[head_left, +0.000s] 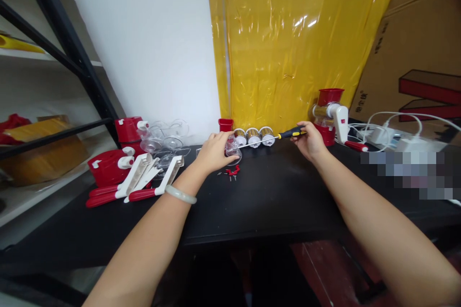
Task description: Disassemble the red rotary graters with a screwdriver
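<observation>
My left hand (215, 151) is closed around a clear plastic housing (235, 154) of a rotary grater, mostly covered by the fingers. My right hand (310, 143) grips a screwdriver (291, 132) by its black and yellow handle. The long shaft lies almost level and points left, its tip at the clear housing; the exact contact is hidden. Just behind stand several metal grater drums (267, 136) with white rims, and a red hopper (225, 125). Small red plastic pieces (233, 170) and several screws (220, 172) lie on the black table in front of the housing.
At the left are red bases (108, 167), clear housings (163, 135) and crank handles (144, 194) with red grips. An assembled rotary grater (327, 115) stands at right, beside white cables and a power strip (382, 135). A black shelf frame (68, 43) rises at left.
</observation>
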